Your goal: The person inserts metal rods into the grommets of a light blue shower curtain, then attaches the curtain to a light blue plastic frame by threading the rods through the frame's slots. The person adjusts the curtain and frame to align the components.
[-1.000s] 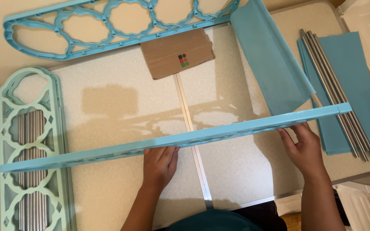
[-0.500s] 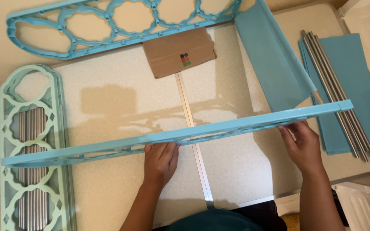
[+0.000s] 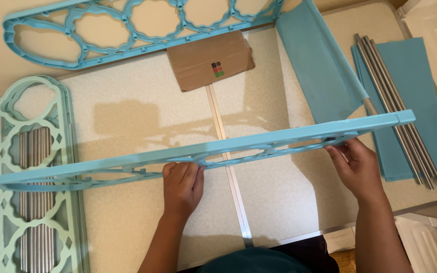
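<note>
Head view shows both hands clamped on a long blue openwork panel (image 3: 127,164) spanning mid-frame above the tabletop (image 3: 142,121), left hand (image 3: 182,184) at its lower-centre edge, right hand (image 3: 357,167) near its right end.

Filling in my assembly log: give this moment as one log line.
left hand: holds blue lattice panel near middle | right hand: holds its right end | panel: on edge above table | nearby: cardboard box, metal rods

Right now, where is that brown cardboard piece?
In the head view, the cardboard piece lies on the table at top centre, just below the far blue panel and left of the blue fabric.
</note>
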